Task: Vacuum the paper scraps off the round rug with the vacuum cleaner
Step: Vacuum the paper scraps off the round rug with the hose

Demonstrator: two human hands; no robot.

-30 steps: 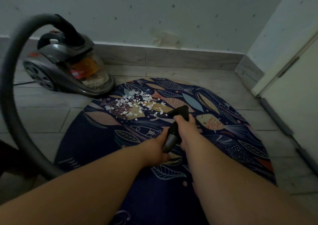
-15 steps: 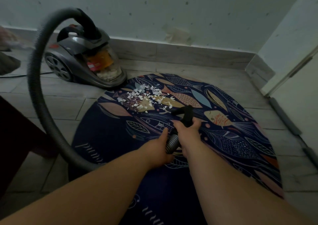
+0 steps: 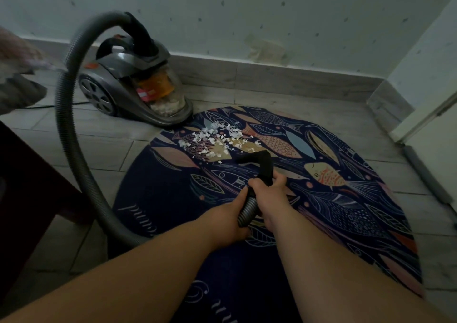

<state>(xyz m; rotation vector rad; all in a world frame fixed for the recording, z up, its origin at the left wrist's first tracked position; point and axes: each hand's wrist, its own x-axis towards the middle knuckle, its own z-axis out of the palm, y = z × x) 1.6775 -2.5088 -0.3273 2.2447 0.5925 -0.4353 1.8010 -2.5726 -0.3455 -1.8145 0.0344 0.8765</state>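
A round dark-blue rug with fish patterns lies on the tiled floor. White paper scraps are scattered on its far left part. The grey canister vacuum cleaner stands just beyond the rug by the wall, and its ribbed grey hose arcs left and down to my hands. My left hand grips the ribbed hose end. My right hand grips the black handle just ahead of it. The black nozzle points at the rug, a little short of the scraps on their right.
A dark wooden furniture piece stands at the left. A blurred cloth-like shape is at the far left edge. A pale wall with a baseboard runs behind, and a white door stands at the right.
The view has shifted, so the vacuum and rug sit further right in the frame. My hands and nozzle keep about the same place relative to the scraps.
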